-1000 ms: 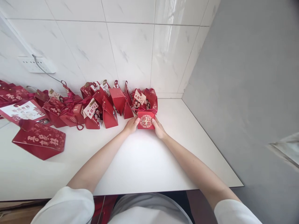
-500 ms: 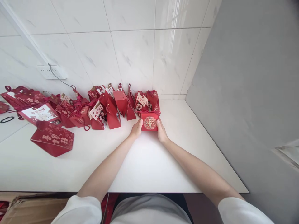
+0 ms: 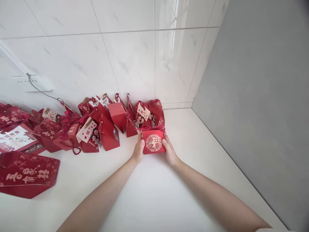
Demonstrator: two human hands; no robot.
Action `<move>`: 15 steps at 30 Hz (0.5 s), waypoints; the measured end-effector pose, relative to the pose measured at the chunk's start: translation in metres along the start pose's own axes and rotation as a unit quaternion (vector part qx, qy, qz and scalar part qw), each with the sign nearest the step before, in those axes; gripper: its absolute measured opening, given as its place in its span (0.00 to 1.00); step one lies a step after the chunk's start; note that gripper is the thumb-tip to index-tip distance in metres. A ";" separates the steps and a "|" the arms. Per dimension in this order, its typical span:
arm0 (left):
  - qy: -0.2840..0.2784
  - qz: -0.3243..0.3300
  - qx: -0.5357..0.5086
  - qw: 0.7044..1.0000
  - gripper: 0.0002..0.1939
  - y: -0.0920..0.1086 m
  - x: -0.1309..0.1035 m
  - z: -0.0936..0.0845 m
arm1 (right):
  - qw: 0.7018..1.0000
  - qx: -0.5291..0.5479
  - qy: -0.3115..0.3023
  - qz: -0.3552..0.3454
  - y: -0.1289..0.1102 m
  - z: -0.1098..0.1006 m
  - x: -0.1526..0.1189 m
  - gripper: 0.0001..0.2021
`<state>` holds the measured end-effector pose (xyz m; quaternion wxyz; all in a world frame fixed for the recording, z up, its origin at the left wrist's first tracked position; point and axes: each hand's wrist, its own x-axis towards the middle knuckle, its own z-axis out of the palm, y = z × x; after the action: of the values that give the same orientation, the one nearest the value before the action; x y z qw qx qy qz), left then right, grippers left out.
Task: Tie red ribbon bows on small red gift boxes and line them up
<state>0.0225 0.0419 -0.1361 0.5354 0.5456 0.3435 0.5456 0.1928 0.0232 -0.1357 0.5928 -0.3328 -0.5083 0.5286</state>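
Your left hand (image 3: 138,149) and right hand (image 3: 171,150) clamp one red box (image 3: 154,143), not yet released, while other boxes (image 3: 109,137) already sit far and left on the tabletop (image 3: 142,196).

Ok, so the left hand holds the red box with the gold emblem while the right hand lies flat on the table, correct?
Wrong about the right hand: the head view shows it holding the red box too, opposite the left hand.

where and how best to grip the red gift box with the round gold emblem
Likely by its straight left and right edges, left hand and right hand from opposite sides: the red gift box has a squarish face, and ribbon crosses its far edge.
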 end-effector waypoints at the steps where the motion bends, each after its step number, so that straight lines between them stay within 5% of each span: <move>1: -0.004 -0.004 -0.008 1.000 0.37 0.001 0.001 0.000 | 1.000 -0.004 0.000 0.003 -0.002 -0.001 0.000 0.27; 8: -0.040 -0.023 -0.036 0.998 0.34 0.009 0.002 0.001 | 1.000 -0.017 -0.012 0.008 -0.008 -0.003 -0.005 0.31; 15: -0.009 0.001 0.017 1.000 0.32 0.002 -0.002 -0.001 | 0.999 -0.028 -0.011 0.013 -0.004 -0.007 -0.005 0.30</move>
<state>0.0210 0.0399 -0.1347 0.5282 0.5598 0.3473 0.5357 0.2007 0.0190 -0.1348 0.5706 -0.3497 -0.5250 0.5258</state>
